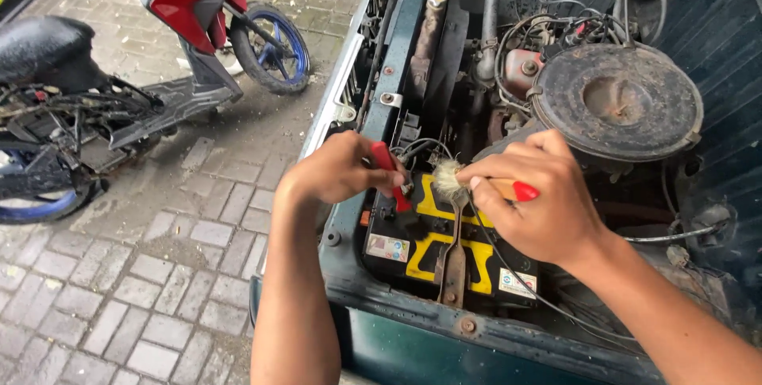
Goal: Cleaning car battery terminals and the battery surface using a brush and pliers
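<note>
A black and yellow car battery sits at the front of an open engine bay, crossed by a rusty hold-down bar. My left hand grips a red-covered cable clamp at the battery's near-left terminal. My right hand holds a small paintbrush with a wooden, red-tipped handle. Its pale bristles touch the battery top close to the clamp. The terminal itself is hidden by my fingers.
A round, dirty air cleaner housing lies just behind my right hand, with hoses and wires around it. The car's green front panel runs below the battery. A red scooter and a stripped motorcycle stand on brick paving to the left.
</note>
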